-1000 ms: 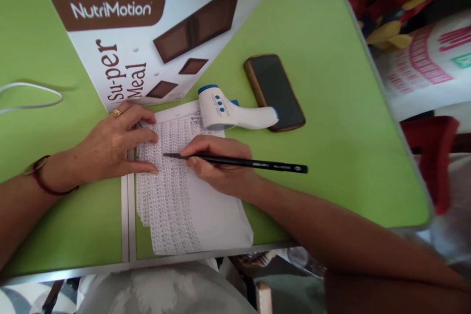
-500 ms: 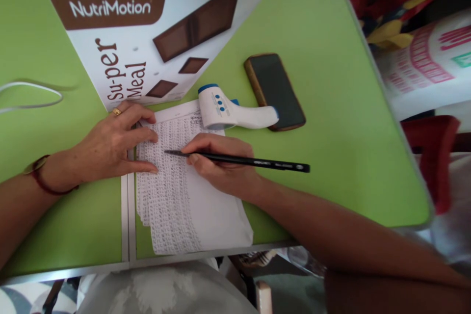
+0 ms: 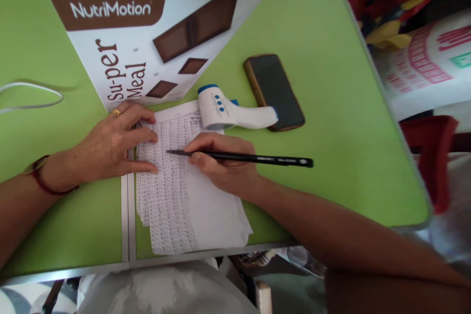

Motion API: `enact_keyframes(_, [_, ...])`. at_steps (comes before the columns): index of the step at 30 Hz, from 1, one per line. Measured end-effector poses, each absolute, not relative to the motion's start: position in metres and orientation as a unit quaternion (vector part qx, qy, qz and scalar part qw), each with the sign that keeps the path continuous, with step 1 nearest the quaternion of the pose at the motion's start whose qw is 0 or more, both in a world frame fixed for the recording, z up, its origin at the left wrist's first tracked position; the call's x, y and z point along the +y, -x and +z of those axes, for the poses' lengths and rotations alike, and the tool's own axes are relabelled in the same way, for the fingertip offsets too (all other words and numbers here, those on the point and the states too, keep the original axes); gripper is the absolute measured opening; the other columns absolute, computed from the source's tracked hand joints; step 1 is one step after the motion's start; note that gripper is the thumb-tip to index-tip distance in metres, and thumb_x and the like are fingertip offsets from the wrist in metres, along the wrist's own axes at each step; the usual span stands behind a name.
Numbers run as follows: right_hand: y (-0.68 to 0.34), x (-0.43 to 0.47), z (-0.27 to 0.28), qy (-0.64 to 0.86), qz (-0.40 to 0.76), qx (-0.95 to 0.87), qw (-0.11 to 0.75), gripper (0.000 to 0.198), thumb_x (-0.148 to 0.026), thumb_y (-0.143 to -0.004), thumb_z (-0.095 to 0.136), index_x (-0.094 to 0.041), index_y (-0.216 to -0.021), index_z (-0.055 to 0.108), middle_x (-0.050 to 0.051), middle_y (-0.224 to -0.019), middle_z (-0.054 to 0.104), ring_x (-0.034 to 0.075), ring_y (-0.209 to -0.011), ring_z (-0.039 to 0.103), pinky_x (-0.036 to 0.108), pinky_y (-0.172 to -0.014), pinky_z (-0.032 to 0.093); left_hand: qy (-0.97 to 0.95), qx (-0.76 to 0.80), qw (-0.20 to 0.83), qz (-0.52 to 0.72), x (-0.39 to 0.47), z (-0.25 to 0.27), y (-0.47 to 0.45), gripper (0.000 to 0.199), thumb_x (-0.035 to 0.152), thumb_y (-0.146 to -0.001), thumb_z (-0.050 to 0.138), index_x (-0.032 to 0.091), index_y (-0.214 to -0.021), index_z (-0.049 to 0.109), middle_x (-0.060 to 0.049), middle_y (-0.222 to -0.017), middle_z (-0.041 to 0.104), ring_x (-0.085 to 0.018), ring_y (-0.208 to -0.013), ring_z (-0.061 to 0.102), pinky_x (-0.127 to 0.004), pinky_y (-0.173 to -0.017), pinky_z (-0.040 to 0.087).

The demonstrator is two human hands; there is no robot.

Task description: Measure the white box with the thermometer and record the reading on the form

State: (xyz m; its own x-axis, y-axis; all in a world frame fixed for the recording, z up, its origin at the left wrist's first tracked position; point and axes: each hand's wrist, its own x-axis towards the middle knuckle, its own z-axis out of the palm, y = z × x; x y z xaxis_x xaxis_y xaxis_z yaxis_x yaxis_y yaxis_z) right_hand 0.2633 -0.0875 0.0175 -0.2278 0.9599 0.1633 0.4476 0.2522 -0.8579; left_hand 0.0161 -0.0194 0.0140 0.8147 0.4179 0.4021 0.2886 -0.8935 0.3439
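Head view looks down on a white sheet of paper covered in dense handwritten rows [image 3: 184,201], lying on a lime-green table [image 3: 331,108] across the seam between two tabletops. The right hand [image 3: 224,164] pinches a slim black pen [image 3: 250,158] between thumb and fingertips, the tip touching the sheet in its upper part, at the right edge of the written block. The left hand [image 3: 110,147], wearing a gold ring, lies flat with fingers spread and pressed on the sheet's left edge, holding it down.

Judging by the sheet, most of its left half is already filled with script from top to bottom, while the right half below the pen is blank, so a good share of the writing seems left.

Touching the sheet's top right corner rests a white and blue infrared thermometer [image 3: 235,113], with a dark smartphone in a brown case [image 3: 275,91] just beyond it. Behind the sheet stands a white NutriMotion carton [image 3: 147,24].
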Motion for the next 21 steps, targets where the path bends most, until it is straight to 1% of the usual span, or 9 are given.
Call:
enact_keyframes(5, [-0.2624,-0.0877,0.0192,0.509,0.352,-0.701,0.355,0.013,-0.017,-0.076,0.057,-0.022,-0.076,0.069,-0.003,-0.063,0.068,0.011,-0.054,0.058,0.023,-0.050,0.047,-0.943,0.188,0.136,0.237,-0.0192,0.0144,-0.0157,0.046,0.059,-0.090,0.062,0.014,-0.101,0.064,-0.016,-0.115,0.058,-0.029,-0.105,0.056,-0.046,-0.090,0.052])
enact_keyframes(10, [-0.2624,-0.0877,0.0188,0.505,0.345,-0.701,0.367,0.012,-0.017,-0.078,0.057,-0.023,-0.075,0.067,-0.003,-0.062,0.067,0.011,-0.054,0.059,0.023,-0.050,0.047,-0.944,0.192,0.135,0.233,-0.0193,0.0138,-0.0155,0.045,0.060,-0.091,0.060,0.016,-0.101,0.063,-0.014,-0.116,0.058,-0.028,-0.107,0.056,-0.045,-0.092,0.051])
enact_keyframes(16, [-0.2629,-0.0872,0.0189,0.490,0.345,-0.707,0.375,0.013,-0.015,-0.075,0.058,-0.023,-0.073,0.067,-0.002,-0.061,0.067,0.012,-0.053,0.058,0.024,-0.048,0.046,-0.944,0.199,0.141,0.223,-0.0197,0.0154,-0.0157,0.045,0.061,-0.090,0.060,0.017,-0.102,0.063,-0.014,-0.116,0.058,-0.027,-0.107,0.056,-0.045,-0.093,0.051])
enact_keyframes(21, [-0.2636,-0.0891,0.0176,0.477,0.342,-0.696,0.414,0.014,-0.014,-0.078,0.057,-0.023,-0.075,0.067,-0.002,-0.060,0.064,0.011,-0.053,0.056,0.024,-0.048,0.046,-0.943,0.197,0.138,0.230,-0.0196,0.0150,-0.0159,0.044,0.060,-0.090,0.061,0.017,-0.101,0.063,-0.014,-0.116,0.059,-0.027,-0.107,0.056,-0.044,-0.093,0.051])
